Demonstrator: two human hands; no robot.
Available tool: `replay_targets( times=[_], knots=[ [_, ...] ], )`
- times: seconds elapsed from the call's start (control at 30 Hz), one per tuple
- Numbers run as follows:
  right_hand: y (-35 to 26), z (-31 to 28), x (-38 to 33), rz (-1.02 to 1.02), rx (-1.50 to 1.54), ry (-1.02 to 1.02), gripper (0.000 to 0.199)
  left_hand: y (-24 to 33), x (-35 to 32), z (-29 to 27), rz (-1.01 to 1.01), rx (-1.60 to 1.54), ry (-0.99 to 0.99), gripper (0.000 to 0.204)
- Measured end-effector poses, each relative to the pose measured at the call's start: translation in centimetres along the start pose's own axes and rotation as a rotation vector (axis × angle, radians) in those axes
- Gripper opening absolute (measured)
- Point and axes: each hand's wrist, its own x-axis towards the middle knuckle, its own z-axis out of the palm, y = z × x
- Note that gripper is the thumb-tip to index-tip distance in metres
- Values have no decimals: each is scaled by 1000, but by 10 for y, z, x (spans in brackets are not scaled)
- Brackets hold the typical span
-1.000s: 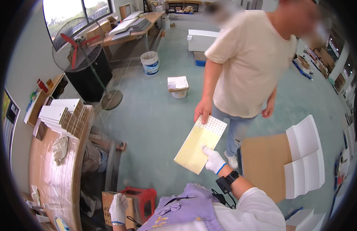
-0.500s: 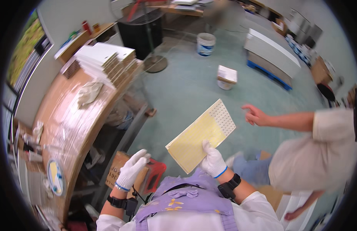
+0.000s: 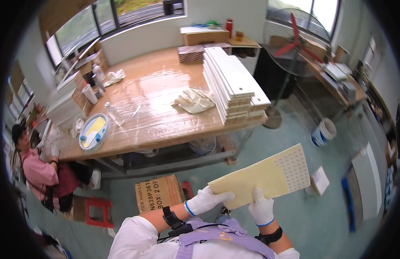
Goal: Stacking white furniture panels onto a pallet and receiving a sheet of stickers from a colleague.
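A pale yellow stack of label sheets (image 3: 256, 179), with rows of small printed white labels at its right end, is held in front of my body above the floor. White knit gloves with blue cuffs cover both hands. My left hand (image 3: 208, 200) is closed on the lower left corner of the sheets. Along their near edge my right hand (image 3: 261, 208) grips them, its thumb on top. The fingers under the sheets are hidden.
Ahead is a film-covered worktable (image 3: 152, 82) with stacked white boards (image 3: 234, 82), a cloth (image 3: 193, 100) and a round tray (image 3: 94, 131). Below it stands a cardboard box (image 3: 159, 193). A seated person (image 3: 40, 168) is at left; a bucket (image 3: 324, 131) and fan (image 3: 294, 43) are right.
The view has swung left toward the worktable. My left hand, earlier apart with its fingers out, now grips the sheets along with my right. The person on the right is out of view.
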Motion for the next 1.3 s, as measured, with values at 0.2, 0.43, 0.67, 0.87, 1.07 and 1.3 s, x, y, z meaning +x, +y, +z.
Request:
replay_targets(
  times=[0.2, 0.43, 0.67, 0.87, 1.07, 1.3],
  knots=[
    [-45, -19, 106, -16, -192, -224, 38, 26, 34, -22, 86, -83, 233, 43],
    [-62, 6, 197, 61, 202, -462, 47, 9, -1, -65, -7, -186, 535, 47],
    [-49, 41, 240, 424, -28, -757, 47, 25, -27, -102, -78, -72, 651, 46],
    [-41, 94, 275, 498, -452, -806, 42, 43, -9, -165, -126, 27, 541, 44],
    [-9, 171, 310, 581, -297, -717, 38, 64, -12, -216, 257, -239, 921, 41],
    [60, 271, 380, 637, 445, -283, 20, 44, -50, -240, 346, -576, 1101, 33]
  ],
)
